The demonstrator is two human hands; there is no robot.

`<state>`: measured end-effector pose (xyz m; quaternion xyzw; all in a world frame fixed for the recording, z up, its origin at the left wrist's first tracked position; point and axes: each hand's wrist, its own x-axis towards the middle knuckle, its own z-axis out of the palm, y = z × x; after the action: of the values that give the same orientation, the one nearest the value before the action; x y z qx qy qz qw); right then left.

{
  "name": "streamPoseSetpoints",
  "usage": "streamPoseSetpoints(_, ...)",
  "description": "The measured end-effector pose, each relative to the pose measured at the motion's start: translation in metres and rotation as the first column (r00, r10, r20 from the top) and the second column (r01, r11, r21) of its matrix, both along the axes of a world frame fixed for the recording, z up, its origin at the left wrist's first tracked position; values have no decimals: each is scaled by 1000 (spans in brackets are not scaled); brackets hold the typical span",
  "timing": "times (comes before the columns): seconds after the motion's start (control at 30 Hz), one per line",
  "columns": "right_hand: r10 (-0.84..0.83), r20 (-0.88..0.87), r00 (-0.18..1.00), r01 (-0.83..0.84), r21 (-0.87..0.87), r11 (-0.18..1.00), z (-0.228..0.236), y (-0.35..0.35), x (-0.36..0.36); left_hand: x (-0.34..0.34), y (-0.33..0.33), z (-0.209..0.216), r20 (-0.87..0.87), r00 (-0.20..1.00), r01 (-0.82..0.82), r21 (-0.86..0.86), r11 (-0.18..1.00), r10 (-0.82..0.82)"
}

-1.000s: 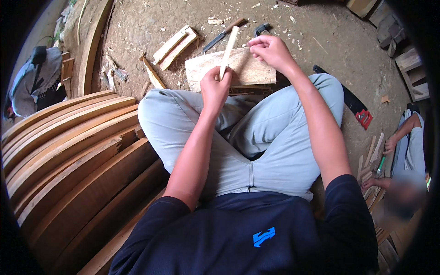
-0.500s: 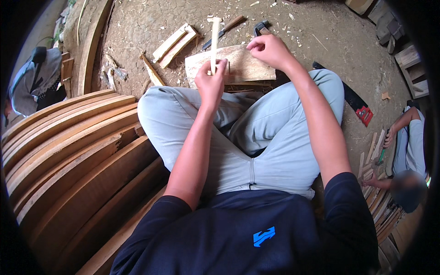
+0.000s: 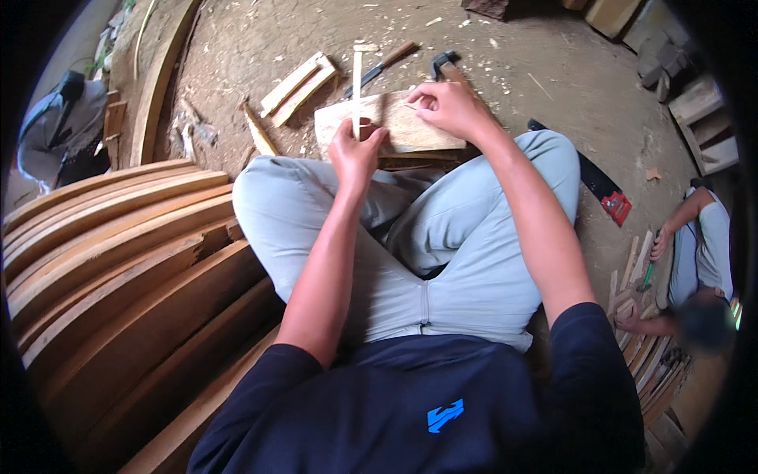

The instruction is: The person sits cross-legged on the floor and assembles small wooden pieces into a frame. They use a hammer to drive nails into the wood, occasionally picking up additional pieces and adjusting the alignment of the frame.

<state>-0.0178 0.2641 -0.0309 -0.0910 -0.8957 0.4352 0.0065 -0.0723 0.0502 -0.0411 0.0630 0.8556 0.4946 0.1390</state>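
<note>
In my left hand is a narrow pale wooden strip, pinched near its lower end and pointing away from me. My right hand is closed, its thumb and forefinger together above a broad wooden board; whatever it may hold is too small to tell. The board lies in front of my crossed legs. Just beyond it rest a chisel with a wooden handle and a hammer, partly hidden behind my right hand.
Long curved-looking planks are stacked at my left. Short wood pieces and shavings lie on the dirt floor. A saw with a red handle lies beyond my right knee. At far right, another person's hand grips a green-handled tool.
My right hand has shifted slightly left above the board. The wooden strip is still in my left hand, and the whole view has shifted a little.
</note>
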Motion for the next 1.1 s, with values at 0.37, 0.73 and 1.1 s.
streamPoseSetpoints(0.37, -661, -3, 750, 661, -34, 750, 17, 160, 58, -1, 1, 1, -47, 998, -36, -17, 999, 35)
streamPoseSetpoints(0.73, -504, 569, 650, 585, 49, 809, -80, 230, 56, -1, 5, -2, 11, 1000, 24, 192, 981, -27)
streamPoseSetpoints(1.1, -382, -12, 924, 365, -266, 892, 21, 78, 27, 3, 9, -4, 15, 995, 89, 231, 969, -95)
